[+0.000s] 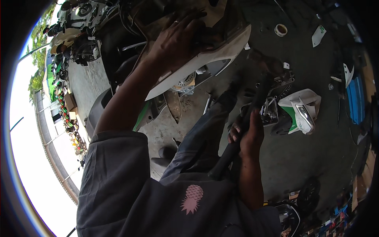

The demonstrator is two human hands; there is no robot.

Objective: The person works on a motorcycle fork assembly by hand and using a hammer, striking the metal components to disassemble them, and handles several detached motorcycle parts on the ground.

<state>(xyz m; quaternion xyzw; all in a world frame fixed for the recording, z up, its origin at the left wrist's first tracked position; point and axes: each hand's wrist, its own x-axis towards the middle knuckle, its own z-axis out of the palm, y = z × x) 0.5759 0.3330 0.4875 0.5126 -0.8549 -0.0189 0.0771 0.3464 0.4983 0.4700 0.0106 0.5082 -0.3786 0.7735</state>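
Note:
My left hand (175,41) reaches up to a scooter's body and lies on its dark inner side, just above the white side panel (205,60). Its fingers look stretched out, partly lost in shadow. A ring shows on one finger. Lower and to the right, my right hand (249,138) is wrapped round a long black bar-like part (229,155). That part slants from near my shirt up toward the floor tools; its exact kind is too dark to make out. Beneath the white panel, a brake disc (184,81) is partly visible.
On the dark floor at right lie a white and green fairing piece (302,111), an open tray of tools (270,110), a tape roll (280,30) and a white panel piece (318,36). A blue object (356,100) stands farther right. Other motorcycles (85,49) are at upper left.

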